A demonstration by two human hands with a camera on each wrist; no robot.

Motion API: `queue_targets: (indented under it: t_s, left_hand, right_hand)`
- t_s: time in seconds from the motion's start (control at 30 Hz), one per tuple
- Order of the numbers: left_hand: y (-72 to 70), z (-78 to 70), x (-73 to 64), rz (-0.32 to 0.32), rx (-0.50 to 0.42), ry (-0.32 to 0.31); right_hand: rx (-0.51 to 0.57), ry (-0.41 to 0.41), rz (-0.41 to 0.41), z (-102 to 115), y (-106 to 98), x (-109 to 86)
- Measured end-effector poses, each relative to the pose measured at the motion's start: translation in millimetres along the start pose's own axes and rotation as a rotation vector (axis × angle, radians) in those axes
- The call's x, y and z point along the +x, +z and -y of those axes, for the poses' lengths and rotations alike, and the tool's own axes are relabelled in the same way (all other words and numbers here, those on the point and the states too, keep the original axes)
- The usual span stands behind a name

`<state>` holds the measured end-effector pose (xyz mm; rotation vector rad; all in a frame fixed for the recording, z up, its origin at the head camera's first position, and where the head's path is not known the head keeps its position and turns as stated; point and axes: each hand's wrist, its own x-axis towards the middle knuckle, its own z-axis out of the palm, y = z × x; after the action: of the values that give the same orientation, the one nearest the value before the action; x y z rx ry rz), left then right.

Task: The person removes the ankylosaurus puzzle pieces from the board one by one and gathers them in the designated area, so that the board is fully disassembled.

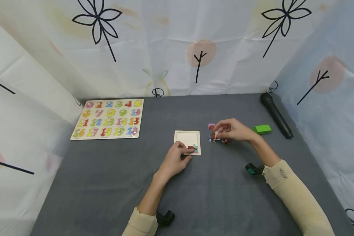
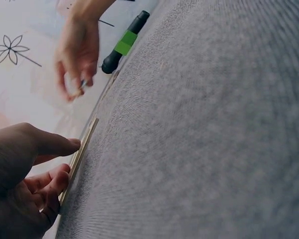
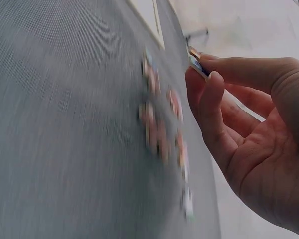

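Note:
A small square wooden puzzle tray (image 1: 187, 135) lies near the middle of the table, with colourful pieces (image 1: 196, 149) in its lower right corner. My left hand (image 1: 174, 159) holds the tray at its near edge, index finger over the rim and thumb at the front side. In the left wrist view, the tray (image 2: 91, 128) shows edge-on beside the fingertips. My right hand (image 1: 233, 130) is raised over the loose pieces (image 1: 211, 126) right of the tray. Between thumb and fingers it pinches a small puzzle piece (image 3: 199, 65), its picture mostly hidden. The loose pieces are blurred in the right wrist view.
A number puzzle board (image 1: 107, 119) lies at the back left. To the right are a green block (image 1: 262, 129) and a black microphone-like cylinder (image 1: 276, 114). Patterned white cloth (image 1: 171, 42) surrounds the grey table (image 1: 112, 183) at the back and sides.

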<state>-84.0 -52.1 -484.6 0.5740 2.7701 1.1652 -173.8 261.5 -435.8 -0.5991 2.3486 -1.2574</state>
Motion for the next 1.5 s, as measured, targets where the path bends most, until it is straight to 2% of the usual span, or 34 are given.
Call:
queue_targets:
  t_s: [0.13,0.3,0.5,0.63,0.77,0.9,1.0,1.1,1.23,1.33,1.43,1.5]
  left_hand:
    - [-2.4,0.7,-0.5,0.012,-0.015,-0.009]
    - [-4.4,-0.3,-1.8,0.029,0.001,-0.003]
    - [-5.5,-1.9,-3.7,0.046,0.019,0.007]
    - [-8.0,-0.6,-5.4,0.067,0.009,0.027]
    - [-12.2,3.2,-9.0,0.085,-0.013,0.054]
    - [-18.0,9.9,-14.5,0.071,-0.021,0.064]
    - [-23.1,15.5,-19.2,0.053,-0.014,0.050]
    - [-27.8,20.5,-24.0,0.039,0.013,0.032]
    - [-32.7,24.8,-30.0,0.033,0.068,0.015]
    - [-34.9,25.4,-34.5,0.038,0.101,0.003]
    - [-35.0,24.2,-38.8,0.056,0.150,0.000]
    - [-33.5,23.1,-41.0,0.063,0.205,0.019]
  right_hand:
    - [0.008,0.007,-0.039,-16,-16,-25.1]
    - [-0.016,0.063,-0.078,-33,-27,-52.0]
    - [-0.082,0.097,-0.051,-41,-30,-65.0]
    - [-0.209,0.084,-0.076,-39,-25,-63.6]
    - [-0.410,0.078,-0.128,-32,-18,-61.8]
    - [-0.562,0.136,-0.178,-25,-14,-60.7]
    - [-0.601,0.169,-0.200,-22,-12,-59.5]
    - [-0.570,0.119,-0.236,-18,-9,-55.2]
    - [-0.414,-0.005,-0.262,-9,6,-38.7]
    - [-0.261,-0.063,-0.200,3,25,-20.0]
    - [-0.118,-0.086,-0.102,18,46,1.4]
    - [-0.060,-0.105,-0.042,26,60,16.7]
